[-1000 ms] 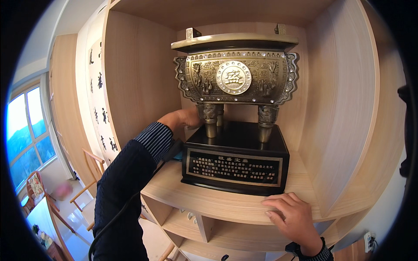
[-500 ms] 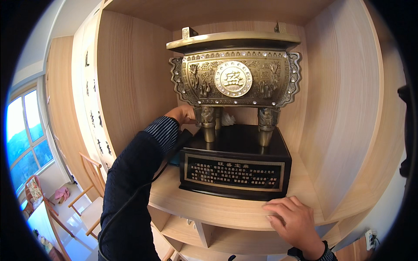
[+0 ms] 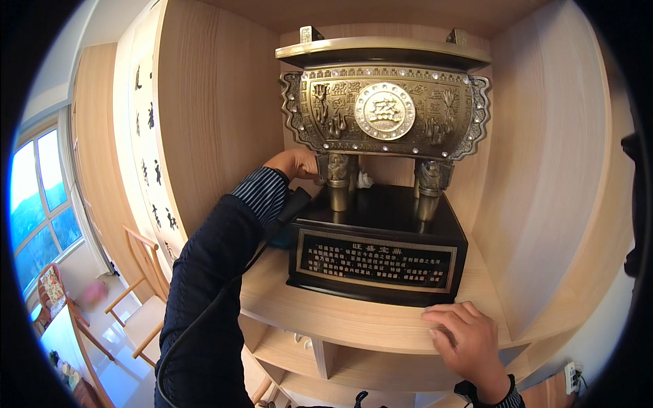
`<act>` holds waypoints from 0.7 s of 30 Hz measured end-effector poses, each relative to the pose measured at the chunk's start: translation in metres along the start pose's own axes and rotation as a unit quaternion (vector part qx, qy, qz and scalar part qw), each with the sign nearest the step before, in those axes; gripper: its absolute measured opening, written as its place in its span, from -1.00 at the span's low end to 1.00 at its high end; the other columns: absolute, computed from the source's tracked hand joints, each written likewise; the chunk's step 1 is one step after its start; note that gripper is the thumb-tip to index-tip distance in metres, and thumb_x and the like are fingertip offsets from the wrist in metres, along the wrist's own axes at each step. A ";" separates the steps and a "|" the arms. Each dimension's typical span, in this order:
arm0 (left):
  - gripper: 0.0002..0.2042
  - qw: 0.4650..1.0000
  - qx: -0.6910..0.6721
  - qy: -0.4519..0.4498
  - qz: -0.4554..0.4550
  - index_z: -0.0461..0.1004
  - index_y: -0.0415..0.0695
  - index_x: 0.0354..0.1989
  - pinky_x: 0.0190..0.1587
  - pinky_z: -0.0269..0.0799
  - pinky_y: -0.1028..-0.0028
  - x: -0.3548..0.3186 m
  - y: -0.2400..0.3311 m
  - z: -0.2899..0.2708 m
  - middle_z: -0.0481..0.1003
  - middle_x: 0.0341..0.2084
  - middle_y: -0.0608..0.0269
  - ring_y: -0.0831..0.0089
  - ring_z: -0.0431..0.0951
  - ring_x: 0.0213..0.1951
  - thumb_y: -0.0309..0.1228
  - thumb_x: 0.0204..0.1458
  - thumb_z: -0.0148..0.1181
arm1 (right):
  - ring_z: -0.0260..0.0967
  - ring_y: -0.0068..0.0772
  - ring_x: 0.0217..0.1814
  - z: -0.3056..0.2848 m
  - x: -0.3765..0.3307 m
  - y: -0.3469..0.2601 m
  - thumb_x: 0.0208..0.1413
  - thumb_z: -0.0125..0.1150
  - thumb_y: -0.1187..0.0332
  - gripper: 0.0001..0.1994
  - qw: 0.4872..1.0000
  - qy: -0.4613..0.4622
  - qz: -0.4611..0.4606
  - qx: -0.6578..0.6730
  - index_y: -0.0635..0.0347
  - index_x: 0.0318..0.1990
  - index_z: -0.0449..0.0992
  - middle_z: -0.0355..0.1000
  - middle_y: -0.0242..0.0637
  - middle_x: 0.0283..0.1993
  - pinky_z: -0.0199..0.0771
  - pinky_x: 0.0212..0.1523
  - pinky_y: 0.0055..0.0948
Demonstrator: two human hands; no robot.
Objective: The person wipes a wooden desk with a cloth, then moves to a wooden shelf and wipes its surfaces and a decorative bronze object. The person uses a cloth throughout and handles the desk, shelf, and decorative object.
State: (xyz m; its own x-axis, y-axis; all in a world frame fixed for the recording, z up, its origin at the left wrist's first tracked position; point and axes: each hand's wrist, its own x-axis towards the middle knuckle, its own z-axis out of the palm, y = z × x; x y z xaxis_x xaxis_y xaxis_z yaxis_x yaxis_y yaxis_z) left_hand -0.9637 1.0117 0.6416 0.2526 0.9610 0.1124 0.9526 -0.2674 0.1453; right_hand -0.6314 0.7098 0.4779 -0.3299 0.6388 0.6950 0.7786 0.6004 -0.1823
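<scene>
A bronze four-legged vessel (image 3: 386, 112) with relief ornament and a round medallion stands on a black base (image 3: 381, 255) with an inscribed plate, inside a wooden shelf niche. My left hand (image 3: 296, 163) reaches past the base's left side to the vessel's front left leg (image 3: 338, 183); its fingertips go behind the leg, where a wad of white cloth (image 3: 365, 180) shows between the legs. My right hand (image 3: 466, 336) lies flat on the shelf board's front edge (image 3: 340, 319), right of centre, holding nothing.
The niche's wooden side walls (image 3: 218, 122) close in left and right. A black cable (image 3: 204, 326) runs along my left sleeve. Lower shelf compartments (image 3: 320, 353) sit below. At far left are a calligraphy panel (image 3: 146, 156), a window (image 3: 41, 204) and wooden chairs (image 3: 139, 299).
My left hand has moved up and farther in, from the base's left side to behind the vessel's leg. My right hand has stayed on the shelf edge.
</scene>
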 end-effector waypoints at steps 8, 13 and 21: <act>-0.84 0.979 -0.179 0.049 0.081 0.55 -0.16 -0.08 -0.37 0.35 0.57 -0.059 0.006 0.004 0.50 -0.53 0.40 0.66 0.44 -0.41 -0.46 0.19 0.25 | 0.50 -0.28 -0.16 -0.001 -0.003 0.003 0.09 0.32 0.36 -0.83 1.000 0.009 -0.003 0.019 0.07 -0.15 0.63 0.61 -0.41 -0.12 0.53 -0.18 -0.33; -0.79 0.963 -0.250 0.055 0.082 0.57 -0.23 -0.02 -0.29 0.46 0.50 -0.106 0.007 0.009 0.57 -0.44 0.39 0.54 0.48 -0.39 -0.45 0.21 0.26 | 0.49 -0.31 -0.14 0.001 -0.005 0.002 0.09 0.33 0.36 -0.82 1.000 0.011 -0.014 0.003 0.05 -0.14 0.63 0.59 -0.45 -0.12 0.53 -0.17 -0.33; -0.65 0.905 -0.382 0.024 0.185 0.44 -0.18 0.19 0.22 0.30 0.54 -0.124 0.021 0.021 0.54 0.03 0.30 0.56 0.45 0.10 -0.63 0.24 0.08 | 0.48 -0.26 -0.15 0.005 -0.003 -0.002 0.02 0.31 0.44 -0.82 0.998 0.045 -0.036 -0.009 0.10 -0.19 0.64 0.59 -0.38 -0.16 0.51 -0.21 -0.30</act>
State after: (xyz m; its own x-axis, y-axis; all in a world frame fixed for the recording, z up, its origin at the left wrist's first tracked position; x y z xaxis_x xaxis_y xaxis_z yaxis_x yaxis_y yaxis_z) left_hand -0.9716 0.8881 0.6100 0.5053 0.7964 0.3325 0.4050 -0.5590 0.7235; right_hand -0.6349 0.7087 0.4731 -0.3368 0.5486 0.7652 0.7650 0.6333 -0.1173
